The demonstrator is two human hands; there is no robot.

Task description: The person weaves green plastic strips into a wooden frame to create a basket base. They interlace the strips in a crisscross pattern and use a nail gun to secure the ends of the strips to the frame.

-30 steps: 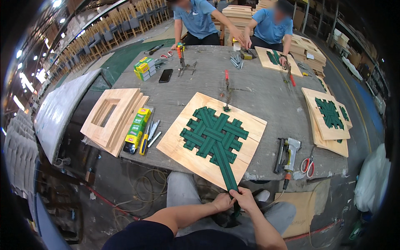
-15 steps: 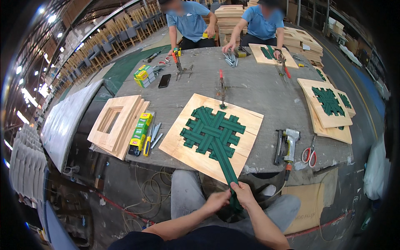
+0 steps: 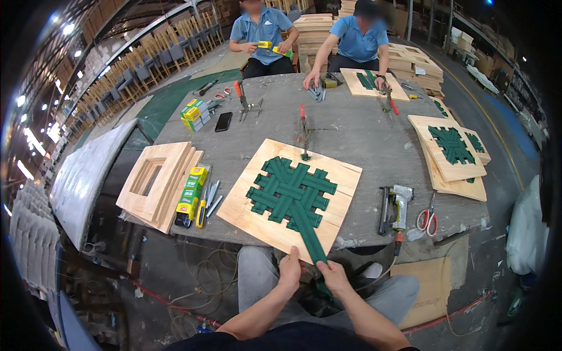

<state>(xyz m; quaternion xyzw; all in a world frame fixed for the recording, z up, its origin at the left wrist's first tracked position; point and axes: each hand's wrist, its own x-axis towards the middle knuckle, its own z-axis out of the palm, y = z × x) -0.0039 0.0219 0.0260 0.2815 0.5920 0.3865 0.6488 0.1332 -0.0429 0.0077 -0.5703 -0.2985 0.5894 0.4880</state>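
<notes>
A square light-wood panel [image 3: 249, 207] lies on the table with its near corner jutting past the edge. Green elastic webbing [image 3: 288, 190] is woven criss-cross over its middle, with short ends sticking out all round. One long strap [image 3: 310, 238] of it runs toward me over the near edge. My right hand [image 3: 335, 278] pinches this strap just off the panel, its loose end hanging below. My left hand [image 3: 290, 270] is closed at the panel's near edge, thumb on top and fingers mostly hidden underneath. A red-handled clamp [image 3: 304, 131] stands at the panel's far corner.
A staple gun [image 3: 399, 210] and red-handled scissors [image 3: 428, 219] lie on the right. Left are wooden frames [image 3: 146, 190], a yellow-green box [image 3: 192, 193], a utility knife [image 3: 201, 213] and staple strips. Webbed panels [image 3: 462, 167] are stacked at right. Two people in blue shirts work across the table [image 3: 363, 137].
My left hand has gone from beside the strap to the panel's near edge. My right hand keeps hold of the strap. The person at back left has raised a hand from the table.
</notes>
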